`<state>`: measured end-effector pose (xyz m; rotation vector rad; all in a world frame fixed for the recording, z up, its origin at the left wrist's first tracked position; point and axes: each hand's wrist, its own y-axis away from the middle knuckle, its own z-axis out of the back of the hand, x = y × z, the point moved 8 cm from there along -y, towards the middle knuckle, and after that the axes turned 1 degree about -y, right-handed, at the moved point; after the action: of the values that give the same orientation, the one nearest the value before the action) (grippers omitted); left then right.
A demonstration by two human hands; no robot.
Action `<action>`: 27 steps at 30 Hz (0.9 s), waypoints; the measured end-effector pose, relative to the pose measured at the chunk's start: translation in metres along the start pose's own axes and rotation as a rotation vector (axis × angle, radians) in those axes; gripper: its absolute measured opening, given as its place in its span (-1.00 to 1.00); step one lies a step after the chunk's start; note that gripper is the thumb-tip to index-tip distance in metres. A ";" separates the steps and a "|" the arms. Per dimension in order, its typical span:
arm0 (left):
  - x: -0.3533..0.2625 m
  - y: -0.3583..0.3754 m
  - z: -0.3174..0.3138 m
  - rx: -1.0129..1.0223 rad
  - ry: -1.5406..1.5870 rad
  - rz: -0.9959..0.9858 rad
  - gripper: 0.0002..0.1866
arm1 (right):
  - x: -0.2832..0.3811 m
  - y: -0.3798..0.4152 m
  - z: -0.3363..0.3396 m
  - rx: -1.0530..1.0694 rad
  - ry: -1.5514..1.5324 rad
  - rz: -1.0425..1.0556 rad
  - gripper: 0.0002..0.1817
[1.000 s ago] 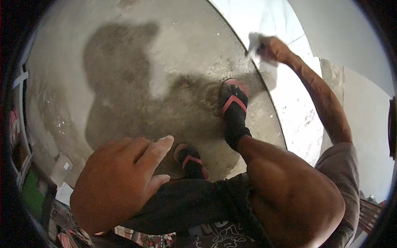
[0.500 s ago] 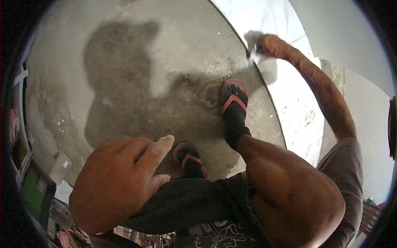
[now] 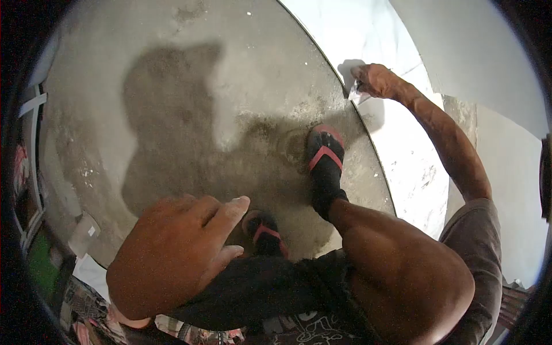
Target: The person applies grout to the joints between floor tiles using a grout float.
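Observation:
My right hand (image 3: 376, 81) is closed around a crumpled white piece (image 3: 357, 94), thin like paper or cloth. It presses at the edge of a white marbled panel (image 3: 411, 164), where a dark line separates the panel from the concrete. My left hand (image 3: 175, 253) is at lower left by my dark-clothed left leg (image 3: 247, 287), holding nothing. Its thumb and forefinger are apart, with pale dust on the fingertips; the other fingers curl partly out of sight.
Grey concrete floor (image 3: 253, 63) carries my shadow and pale specks. My feet, in dark socks and red-strapped flip-flops (image 3: 326, 155), stand near the panel's edge. A plain wall (image 3: 506, 155) rises at right. A white frame (image 3: 35, 167) and a green surface (image 3: 43, 264) lie far left.
My right hand has come slightly down along the panel's edge with the white piece. The whole view has shifted a little; my left hand keeps its pose.

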<state>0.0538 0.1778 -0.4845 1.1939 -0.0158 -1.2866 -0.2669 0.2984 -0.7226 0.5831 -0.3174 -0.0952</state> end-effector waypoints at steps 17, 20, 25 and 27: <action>-0.002 0.004 -0.002 -0.002 -0.016 -0.016 -0.39 | -0.016 -0.004 0.009 0.045 -0.354 -0.236 -0.69; -0.006 0.001 -0.003 0.026 -0.011 0.001 -0.38 | -0.055 -0.013 -0.069 0.101 0.150 0.003 -0.73; -0.004 0.003 0.000 -0.082 -0.095 0.009 -0.42 | -0.047 -0.015 -0.025 -0.074 -0.116 -0.024 -0.70; -0.007 0.003 0.006 -0.134 -0.154 -0.016 -0.42 | -0.011 -0.007 -0.030 -0.098 0.266 0.214 -0.70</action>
<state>0.0493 0.1786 -0.4757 0.9809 -0.0322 -1.3699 -0.2681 0.3101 -0.7529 0.4552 -0.1138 0.1710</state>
